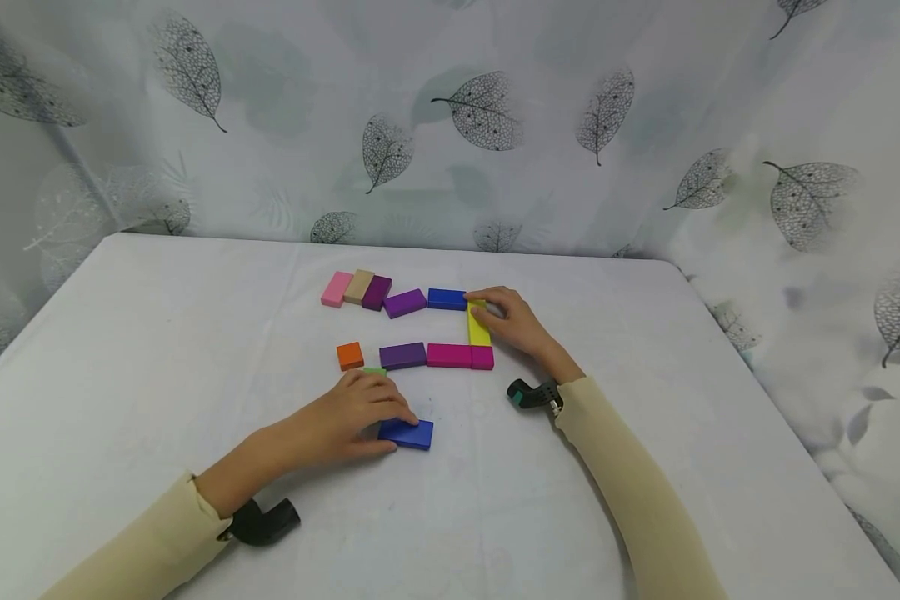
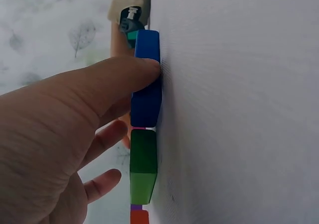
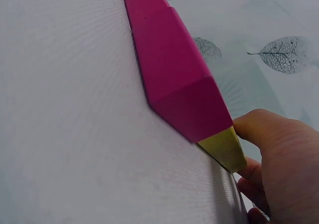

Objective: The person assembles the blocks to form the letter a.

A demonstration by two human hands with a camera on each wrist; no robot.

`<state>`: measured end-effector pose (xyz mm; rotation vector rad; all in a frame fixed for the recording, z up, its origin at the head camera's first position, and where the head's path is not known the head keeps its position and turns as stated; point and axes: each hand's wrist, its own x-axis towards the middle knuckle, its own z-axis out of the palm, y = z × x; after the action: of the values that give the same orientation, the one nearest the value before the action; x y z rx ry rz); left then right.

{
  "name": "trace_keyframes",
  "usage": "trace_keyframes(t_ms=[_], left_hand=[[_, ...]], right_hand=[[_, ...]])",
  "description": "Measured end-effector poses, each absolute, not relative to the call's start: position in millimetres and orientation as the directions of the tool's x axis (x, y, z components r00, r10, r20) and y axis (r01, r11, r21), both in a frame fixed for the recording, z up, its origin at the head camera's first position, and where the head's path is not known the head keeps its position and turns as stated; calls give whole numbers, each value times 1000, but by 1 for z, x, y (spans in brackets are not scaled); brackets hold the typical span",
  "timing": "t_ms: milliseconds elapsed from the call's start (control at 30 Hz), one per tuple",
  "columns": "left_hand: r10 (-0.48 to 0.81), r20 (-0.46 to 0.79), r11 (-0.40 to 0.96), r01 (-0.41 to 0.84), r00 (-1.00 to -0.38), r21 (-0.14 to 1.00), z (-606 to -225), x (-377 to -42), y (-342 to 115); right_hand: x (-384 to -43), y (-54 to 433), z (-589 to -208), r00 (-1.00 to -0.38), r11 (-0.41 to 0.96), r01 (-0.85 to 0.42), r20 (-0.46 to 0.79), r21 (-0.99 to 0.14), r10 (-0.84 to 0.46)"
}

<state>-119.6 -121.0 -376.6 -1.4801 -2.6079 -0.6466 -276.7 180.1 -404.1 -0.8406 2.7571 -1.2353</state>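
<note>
My left hand [image 1: 345, 417] holds a blue block [image 1: 412, 434] lying on the table, its thumb against the near side in the left wrist view and the index finger at the far side. Beyond that hand, mostly covered by it in the head view, sits a green block [image 2: 143, 159]. My right hand [image 1: 521, 323] is at a yellow block [image 1: 479, 327], thumb and index finger at its far end. The index fingertip reaches the corner where a second blue block [image 1: 446, 299] meets the yellow one. Magenta blocks [image 1: 450, 356] adjoin the yellow block's near end.
In the back row, pink [image 1: 337, 289], tan [image 1: 358, 287], dark purple [image 1: 377, 293] and violet [image 1: 405, 303] blocks lead to the second blue block. An orange block [image 1: 350, 356] and a purple block [image 1: 402, 356] lie left of the magenta ones. A leaf-patterned curtain [image 1: 285, 158] hangs behind the white table [image 1: 157, 333].
</note>
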Motion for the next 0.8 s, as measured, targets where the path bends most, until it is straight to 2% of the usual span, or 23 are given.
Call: trace_keyframes(t_ms=[500, 800], left_hand=[[785, 253, 464, 808, -565, 363, -377, -119, -123], [785, 270, 457, 814, -558, 358, -380, -120, -122]], right_hand=[[-276, 180, -404, -861, 553, -462, 202, -694, -466], [-274, 179, -402, -872, 560, -439, 181, -703, -456]])
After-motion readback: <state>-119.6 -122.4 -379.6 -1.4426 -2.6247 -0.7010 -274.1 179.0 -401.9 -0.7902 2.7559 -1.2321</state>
